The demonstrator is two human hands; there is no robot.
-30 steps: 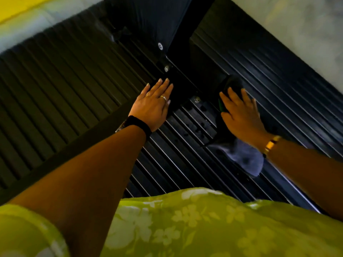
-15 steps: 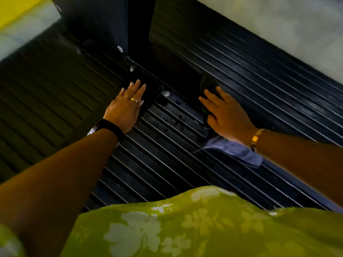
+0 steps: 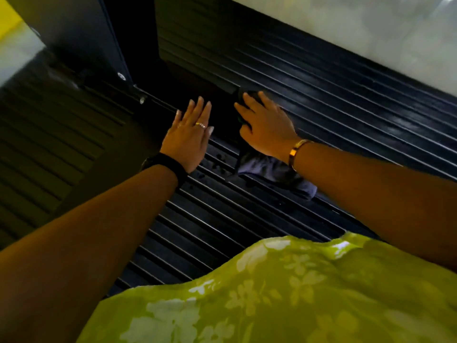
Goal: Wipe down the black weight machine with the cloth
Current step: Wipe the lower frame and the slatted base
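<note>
black upright post (image 3: 128, 38) ahead of hands

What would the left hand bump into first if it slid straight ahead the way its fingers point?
Most likely the weight machine's dark raised block, just beyond the fingertips of the left hand. That spot is in deep shadow, so the depth is unclear.

A: Can you see the whole cloth (image 3: 274, 169)?
B: No. The right grip (image 3: 265, 127) covers most of it.
A: And the black weight machine (image 3: 217, 219)?
B: Its top is cut off, and its far part looks blurry.
</note>
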